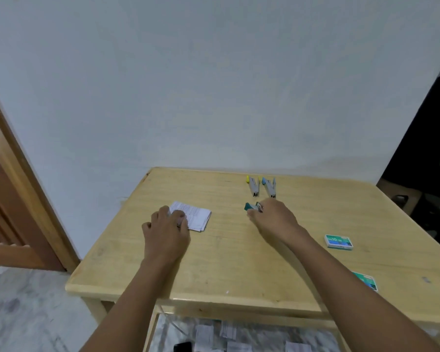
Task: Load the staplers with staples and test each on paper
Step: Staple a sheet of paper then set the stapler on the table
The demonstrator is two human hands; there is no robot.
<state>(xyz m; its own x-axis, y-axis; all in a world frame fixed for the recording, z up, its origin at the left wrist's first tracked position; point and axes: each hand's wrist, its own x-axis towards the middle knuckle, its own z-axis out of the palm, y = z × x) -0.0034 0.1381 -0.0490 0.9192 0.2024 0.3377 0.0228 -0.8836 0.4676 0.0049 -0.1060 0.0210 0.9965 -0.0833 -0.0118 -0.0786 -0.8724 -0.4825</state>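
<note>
Three staplers are out on the table [226, 262], all to the right of the paper [196, 215]. The yellow stapler [254, 186] and blue stapler [269, 187] lie side by side, right of the paper and further back. They are slim metal bodies with coloured plastic tips, sprung open in narrow V shapes. That looks to me like they are waiting for staples or have just been filled.

The green stapler [250, 206] sits right of the paper, level with it. The right hand [272, 217] reaches over it, thumb and fingertips pinching its shiny metal end. From where I stand I can't make out whether it is loaded. I'd guess it is the one being picked up for a test.

The left hand [167, 229] rests on the near left corner of the paper. Its fingers are bent and bear down on the sheets, with the thumb off to the side. It seems to be pinning the stack so it won't slide on the smooth pale wood. The paper is a small stack of printed slips with uneven edges.

Far right of the paper and nearer the person lies a small green cardboard staple box [338, 241]. A second box [366, 280] is partly hidden by the right forearm. Both are within easy reach for refills.
</note>
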